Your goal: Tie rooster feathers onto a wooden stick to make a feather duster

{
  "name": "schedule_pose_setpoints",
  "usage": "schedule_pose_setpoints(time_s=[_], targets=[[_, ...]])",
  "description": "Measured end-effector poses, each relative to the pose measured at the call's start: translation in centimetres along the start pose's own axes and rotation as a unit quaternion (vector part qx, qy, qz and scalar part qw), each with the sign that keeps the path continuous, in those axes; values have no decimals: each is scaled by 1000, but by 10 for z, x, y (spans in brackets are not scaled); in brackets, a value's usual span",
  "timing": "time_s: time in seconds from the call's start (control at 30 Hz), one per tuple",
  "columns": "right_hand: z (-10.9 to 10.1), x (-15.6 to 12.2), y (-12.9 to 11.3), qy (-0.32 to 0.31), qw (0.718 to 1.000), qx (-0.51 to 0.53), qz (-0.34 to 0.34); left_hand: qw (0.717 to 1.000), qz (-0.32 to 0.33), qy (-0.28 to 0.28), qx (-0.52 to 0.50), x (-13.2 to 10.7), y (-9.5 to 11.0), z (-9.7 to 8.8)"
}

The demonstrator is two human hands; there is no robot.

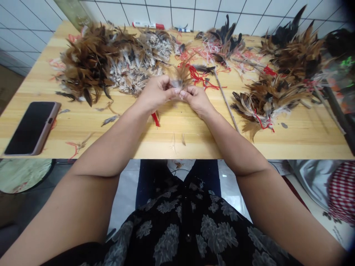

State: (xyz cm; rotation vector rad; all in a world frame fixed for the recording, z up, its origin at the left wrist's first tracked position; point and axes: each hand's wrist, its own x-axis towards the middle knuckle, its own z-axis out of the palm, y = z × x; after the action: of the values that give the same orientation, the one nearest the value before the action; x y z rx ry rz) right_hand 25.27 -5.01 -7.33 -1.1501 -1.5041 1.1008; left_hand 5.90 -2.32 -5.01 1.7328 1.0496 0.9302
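Left hand (155, 94) and right hand (199, 101) pinching a tuft (181, 75) above the desk's (199, 144) middle.
Thumbs meet at its base, probably keeping it together; anything else gripped is too blurred to tell. Red thread (195, 75) lies behind; feather piles (93, 55) near the back-left corner and right edge seem within reach.

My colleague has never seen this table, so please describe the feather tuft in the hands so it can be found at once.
Over the wooden table, the left hand and right hand meet. The feather tuft, brownish above and greyish below, rises from their pinched fingertips. Unlike the larger feather heaps on both sides, it alone is held.
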Motion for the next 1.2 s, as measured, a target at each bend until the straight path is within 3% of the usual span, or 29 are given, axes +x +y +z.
schedule_pose_setpoints(time_s=[0.1,0.27,0.4,0.53,0.73,0.87,1.07,1.2], targets=[[1,-2,-1,-5,1000,-7,-3,997,53,38,-32,10,-12,-17],[3,-3,-4,27,999,31,14,974,85,199,63,31,-43,-74],[-2,2,-1,65,996,54,29,975,104,171,99,36,-62,-94],[-6,7,6,89,993,72,34,977,102,150,111,34,-62,-78],[-7,12,22,107,993,43,12,993,83,72,47,24,-39,-33],[-6,13,30,99,995,16,-6,995,44,70,49,28,-35,-13],[-8,13,30,103,994,-20,-13,984,80,118,107,35,-48,-16],[-7,12,23,110,993,-28,5,980,114,145,77,25,-36,-24]])
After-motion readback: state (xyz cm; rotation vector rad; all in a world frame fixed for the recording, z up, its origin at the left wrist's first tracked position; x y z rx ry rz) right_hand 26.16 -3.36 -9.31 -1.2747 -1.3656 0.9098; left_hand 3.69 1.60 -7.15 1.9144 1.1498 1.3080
